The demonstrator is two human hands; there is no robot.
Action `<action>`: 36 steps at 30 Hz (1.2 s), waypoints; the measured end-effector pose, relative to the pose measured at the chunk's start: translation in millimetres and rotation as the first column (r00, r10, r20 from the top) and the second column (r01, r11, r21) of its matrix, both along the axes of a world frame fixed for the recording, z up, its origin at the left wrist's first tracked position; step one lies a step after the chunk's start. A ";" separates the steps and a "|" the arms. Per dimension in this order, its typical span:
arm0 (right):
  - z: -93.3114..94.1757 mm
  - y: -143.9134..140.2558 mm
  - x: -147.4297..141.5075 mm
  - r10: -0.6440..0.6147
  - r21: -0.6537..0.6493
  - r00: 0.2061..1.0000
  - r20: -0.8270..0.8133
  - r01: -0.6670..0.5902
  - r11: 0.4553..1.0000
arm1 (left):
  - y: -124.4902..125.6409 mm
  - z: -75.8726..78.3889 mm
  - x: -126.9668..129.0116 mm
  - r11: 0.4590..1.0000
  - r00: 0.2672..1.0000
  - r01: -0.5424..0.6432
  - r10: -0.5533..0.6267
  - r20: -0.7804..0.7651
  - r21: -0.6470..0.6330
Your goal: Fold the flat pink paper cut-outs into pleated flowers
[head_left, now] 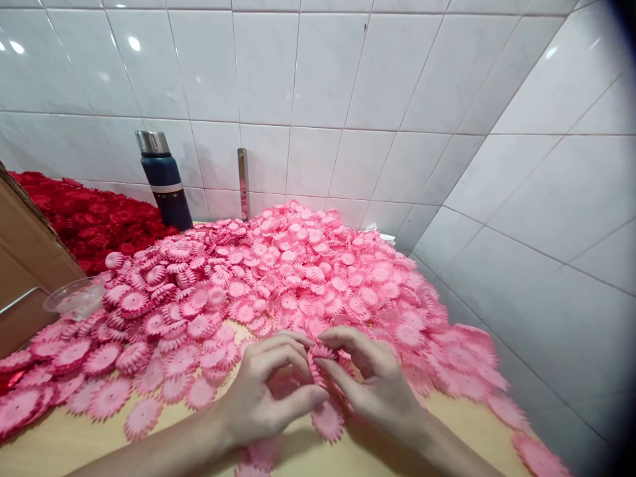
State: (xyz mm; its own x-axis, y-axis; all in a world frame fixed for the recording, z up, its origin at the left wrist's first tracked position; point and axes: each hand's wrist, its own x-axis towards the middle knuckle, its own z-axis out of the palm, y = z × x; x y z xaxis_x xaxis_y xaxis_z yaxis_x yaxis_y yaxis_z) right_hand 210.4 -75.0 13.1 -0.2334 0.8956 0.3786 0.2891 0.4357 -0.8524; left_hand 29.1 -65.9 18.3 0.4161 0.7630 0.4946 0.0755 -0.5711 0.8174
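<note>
Both hands meet over the near edge of a big heap of pink scalloped discs (pixel 298 265), which look like fabric flower petals. Between them is a small pink petal piece (pixel 318 366), curled and frilled at the edge. My left hand (pixel 271 384) pinches its left side with the fingertips, thumb stretched below. My right hand (pixel 368 377) grips its right side between thumb and forefinger. Just under the hands lies a flat pink disc (pixel 328 421). The fingers partly hide the held piece.
Behind the heap stand a dark blue bottle (pixel 169 189) and a metal strip (pixel 243 182) against the tiled wall (pixel 318 86). Red discs (pixel 99 218), a cardboard box (pixel 30 271) and a clear plastic dish (pixel 74 298) are at left. The tabletop (pixel 183 421) is pale yellow.
</note>
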 end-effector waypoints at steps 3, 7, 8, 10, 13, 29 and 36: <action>-2.5 -1.2 -0.3 -0.026 0.020 1.000 0.009 0.025 0.999 | 0.9 -0.8 0.0 0.995 0.997 -0.064 0.061 -0.045 -0.081; -0.4 -1.0 0.4 -0.057 -0.054 0.998 -0.024 0.056 0.997 | -0.4 -2.9 0.5 0.996 0.982 -0.077 0.067 -0.175 -0.051; 1.5 0.0 1.5 -0.077 -0.095 0.996 -0.047 0.072 0.993 | -1.3 -3.0 0.4 0.997 0.980 -0.073 0.066 -0.190 -0.028; 6.6 3.0 4.6 -0.118 -0.168 0.988 -0.102 0.100 0.981 | -3.3 -2.7 0.1 0.997 0.980 -0.076 0.074 -0.183 -0.004; 15.2 7.3 7.2 -0.164 -0.218 0.966 -0.201 0.119 0.969 | -4.3 -2.0 0.7 0.995 0.986 -0.100 0.099 -0.135 -0.006; 38.0 23.7 28.1 -0.337 -0.208 0.883 -0.326 0.280 0.937 | -5.2 -6.0 -2.6 0.998 0.990 -0.058 0.061 0.124 -0.032; 17.9 13.9 7.0 -0.084 -0.281 0.963 -0.256 0.009 0.960 | -4.1 -9.0 2.1 0.835 0.949 0.018 0.160 0.274 -0.550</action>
State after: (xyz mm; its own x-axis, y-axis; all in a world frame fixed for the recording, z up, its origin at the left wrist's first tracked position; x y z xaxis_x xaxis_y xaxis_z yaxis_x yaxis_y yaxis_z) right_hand 217.4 -61.0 31.0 -0.1149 0.9807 0.1581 0.0523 0.1649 -0.9849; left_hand 31.2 -69.9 9.3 0.2521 0.9640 0.0844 -0.1971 -0.0342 0.9798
